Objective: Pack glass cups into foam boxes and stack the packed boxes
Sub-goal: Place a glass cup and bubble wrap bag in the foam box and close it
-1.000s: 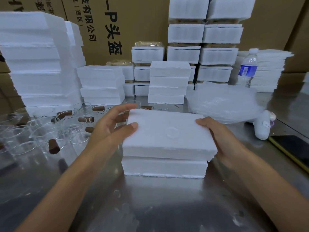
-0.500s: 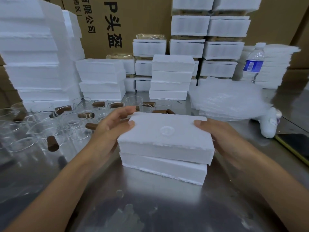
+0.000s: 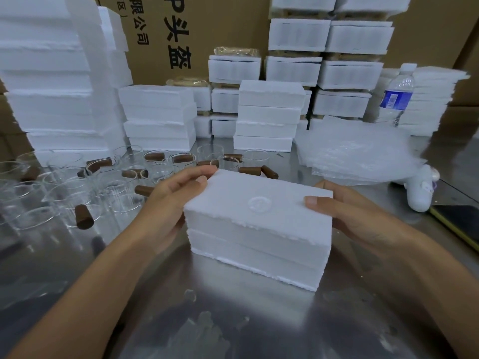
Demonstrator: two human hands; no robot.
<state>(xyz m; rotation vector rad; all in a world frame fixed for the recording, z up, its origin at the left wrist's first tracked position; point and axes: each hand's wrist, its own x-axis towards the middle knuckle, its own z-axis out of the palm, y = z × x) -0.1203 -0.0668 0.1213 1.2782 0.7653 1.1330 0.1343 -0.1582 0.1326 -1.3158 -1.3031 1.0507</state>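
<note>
Our left grip (image 3: 171, 203) wraps the left end of the closed white rectangular foam box (image 3: 259, 229), with the thumb lying on the top edge and the fingers curled round the far corner. Our right grip (image 3: 347, 211) holds the right end, thumb on the lid, its fingers mostly hidden behind the foam. Neither is spread; both press inward on the box. The box, two halves shut one on the other, lies between them near the middle of the shiny steel counter (image 3: 233, 320), its right end swung a little toward us. We cannot tell whether its base touches the steel.

Its long axis runs from grip to grip, so we judge that both share the load evenly. This box looks packed, and stacking seems to be the step in hand. The stack of four plain white foam boxes (image 3: 269, 117) stands straight ahead toward the counter's far edge, about equally near to both grips. Clear glass cups with brown handles (image 3: 181, 159) stand between the box and that stack, so the box likely has to rise over them.
</note>
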